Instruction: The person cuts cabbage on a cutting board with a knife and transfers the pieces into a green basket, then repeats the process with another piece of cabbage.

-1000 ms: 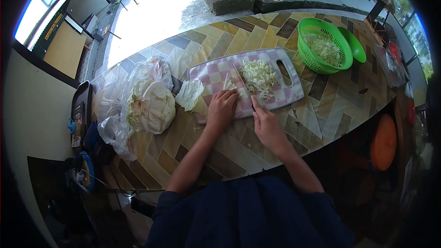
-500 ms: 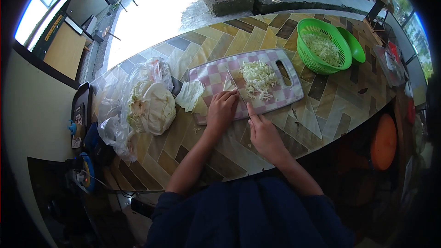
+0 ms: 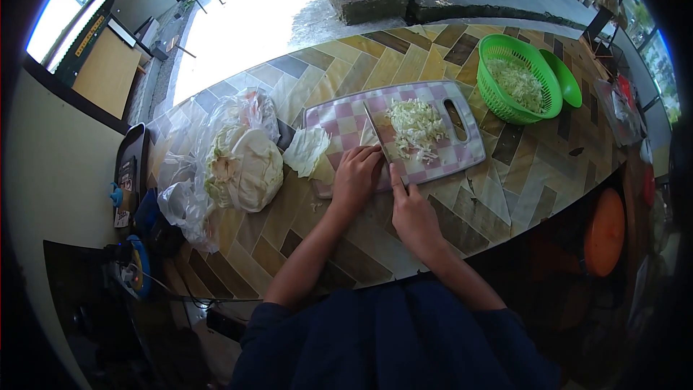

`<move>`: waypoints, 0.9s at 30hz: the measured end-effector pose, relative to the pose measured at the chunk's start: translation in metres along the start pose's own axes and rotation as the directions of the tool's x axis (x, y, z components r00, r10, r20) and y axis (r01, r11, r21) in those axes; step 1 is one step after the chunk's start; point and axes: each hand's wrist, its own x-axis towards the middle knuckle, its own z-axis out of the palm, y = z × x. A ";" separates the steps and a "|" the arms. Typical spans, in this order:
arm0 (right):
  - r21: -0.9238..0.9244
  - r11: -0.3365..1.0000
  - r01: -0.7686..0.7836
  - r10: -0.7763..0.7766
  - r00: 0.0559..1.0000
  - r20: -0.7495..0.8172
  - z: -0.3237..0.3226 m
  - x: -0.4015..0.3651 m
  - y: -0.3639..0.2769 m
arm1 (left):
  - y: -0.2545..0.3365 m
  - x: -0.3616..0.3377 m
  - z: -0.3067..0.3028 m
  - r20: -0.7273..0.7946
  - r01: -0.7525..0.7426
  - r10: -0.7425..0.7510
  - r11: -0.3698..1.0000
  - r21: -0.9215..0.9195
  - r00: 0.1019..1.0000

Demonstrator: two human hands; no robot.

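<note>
Has drawn knife (image 3: 375, 130) left across cutting board (image 3: 339, 115), away from shredded cabbage (image 3: 415, 126). Grips handle in right hand (image 3: 416, 220); pins cabbage leaf (image 3: 368, 134) beneath curled left hand (image 3: 357, 177), just left of blade. Shows cabbage head (image 3: 244, 167) toward table's (image 3: 368, 249) left end, green basket (image 3: 499, 101) near far right corner, planter (image 3: 367, 7) beyond far edge.

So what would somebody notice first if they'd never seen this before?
Probably the bright green basket of shredded cabbage, beyond the checkered board on the right. Then the big pale cabbage on the left, beside crumpled clear plastic. Between them, the right hand holds a knife.
</note>
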 end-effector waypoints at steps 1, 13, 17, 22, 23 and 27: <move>0.012 1.000 0.000 0.000 1.000 -0.008 0.001 0.004 0.002 | 0.000 0.000 0.001 -0.003 -0.001 0.001 1.000 -0.004 1.000; 0.367 0.909 0.197 -0.126 0.970 -0.209 -0.018 0.014 0.031 | 0.006 0.005 0.002 -0.014 0.103 -0.104 0.994 -0.040 0.994; 0.311 0.936 0.165 -0.126 0.982 -0.143 -0.016 0.001 0.020 | 0.005 0.003 0.004 -0.025 0.095 -0.096 0.994 -0.045 0.995; 0.284 0.953 0.109 -0.087 0.992 -0.089 -0.010 -0.006 0.013 | 0.006 0.003 0.005 -0.042 0.090 -0.092 0.995 -0.039 0.995; 0.283 0.954 0.096 -0.075 0.994 -0.083 -0.011 -0.007 0.011 | 0.005 0.002 0.005 -0.044 0.087 -0.089 0.995 -0.038 0.995; 0.283 0.957 0.062 -0.049 0.997 -0.053 -0.013 -0.007 0.007 | 0.005 0.003 0.004 -0.044 0.080 -0.082 0.996 -0.049 0.996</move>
